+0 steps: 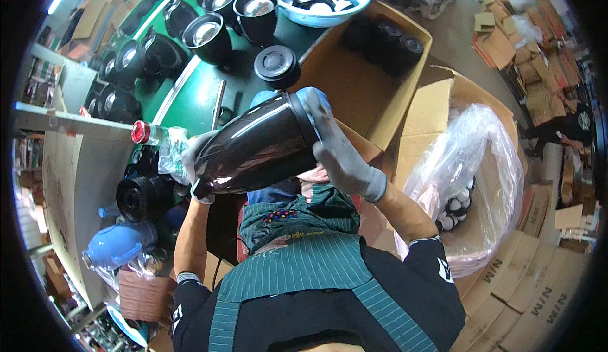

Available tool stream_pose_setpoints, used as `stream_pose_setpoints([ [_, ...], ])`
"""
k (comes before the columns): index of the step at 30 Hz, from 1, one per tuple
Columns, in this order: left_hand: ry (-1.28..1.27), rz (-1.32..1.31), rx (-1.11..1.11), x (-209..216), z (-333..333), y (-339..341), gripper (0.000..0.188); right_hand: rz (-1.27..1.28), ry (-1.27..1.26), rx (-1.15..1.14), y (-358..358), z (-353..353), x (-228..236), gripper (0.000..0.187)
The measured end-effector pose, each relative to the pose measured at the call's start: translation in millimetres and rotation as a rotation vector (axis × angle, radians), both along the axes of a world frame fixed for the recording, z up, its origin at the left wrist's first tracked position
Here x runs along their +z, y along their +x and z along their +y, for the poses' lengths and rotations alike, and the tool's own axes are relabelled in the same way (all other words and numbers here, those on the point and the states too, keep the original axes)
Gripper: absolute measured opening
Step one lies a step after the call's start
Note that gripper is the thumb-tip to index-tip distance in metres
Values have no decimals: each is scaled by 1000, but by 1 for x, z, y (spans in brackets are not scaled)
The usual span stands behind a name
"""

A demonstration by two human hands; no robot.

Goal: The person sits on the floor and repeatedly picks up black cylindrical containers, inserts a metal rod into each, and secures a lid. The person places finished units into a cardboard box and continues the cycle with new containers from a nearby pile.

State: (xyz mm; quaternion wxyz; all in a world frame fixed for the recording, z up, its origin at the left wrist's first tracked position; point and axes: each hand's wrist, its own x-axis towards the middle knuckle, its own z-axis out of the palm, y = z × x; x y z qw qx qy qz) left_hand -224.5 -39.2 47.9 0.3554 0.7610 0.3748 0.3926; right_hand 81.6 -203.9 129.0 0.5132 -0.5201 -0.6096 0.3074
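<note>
The black vessel [256, 146] is held tilted in front of the striped apron [294, 263]; its narrow end is clasped by the left hand [195, 162], its wide end braced by the right hand [345, 159] (closure of the right fingers cannot be told); two-handed handling is judged in hand; steady support is called for next; rightward movement may be obstructed by the open carton [405, 76]; a round black part [277, 65] lies beyond.

Glossy green tabletop [197, 93], clustered rounded black cups [256, 27], round ridged black cap [275, 65], light-blue round plastic basin [315, 17].
</note>
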Motion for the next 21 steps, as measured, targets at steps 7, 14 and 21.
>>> stream_pose_setpoints([
  [7,-759,-383,-98,-142,-7,-57,34,-20,272,92,0,10,-17,96],
  [14,-705,-392,-220,-182,0,-91,45,159,132,25,-12,9,-17,85],
  [21,-341,-26,-160,17,-7,18,35,441,-196,-75,-2,13,-15,85],
])
